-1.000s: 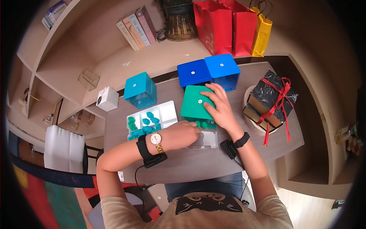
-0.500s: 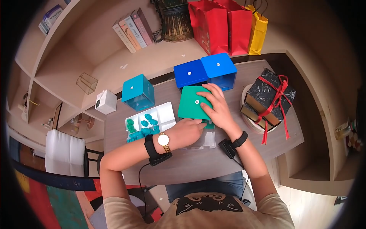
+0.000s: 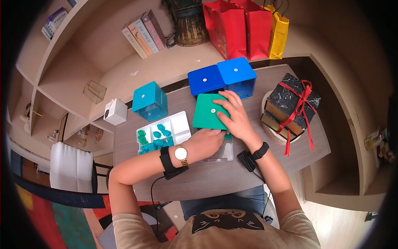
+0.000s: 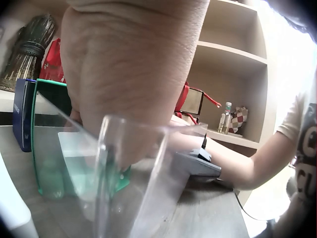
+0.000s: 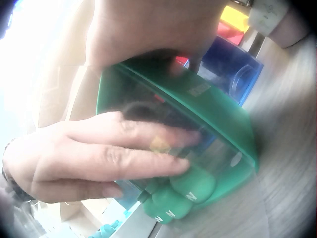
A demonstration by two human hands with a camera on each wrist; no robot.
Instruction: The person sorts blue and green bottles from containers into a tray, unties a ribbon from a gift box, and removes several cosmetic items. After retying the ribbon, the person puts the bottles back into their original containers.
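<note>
Green box (image 3: pixel 203 110), mid-desk: right hand (image 3: pixel 236 118) spread on its lid, left hand (image 3: pixel 203 143) at its clear front. Right-wrist view alone reveals the left fingers, straight and parted, beside smooth, rounded green pieces (image 5: pixel 193 187). Blue boxes (image 3: pixel 203 83) near the wood-grained desk's (image 3: pixel 207 180) far edge; pale shelf (image 3: pixel 178 64) beyond.

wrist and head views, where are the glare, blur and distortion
Head view: fisheye bend, black corners; left wrist: bright glare upper right, nearby clear plastic bin soft; right wrist: upper left washed out, wood-grain table smeared at right.
</note>
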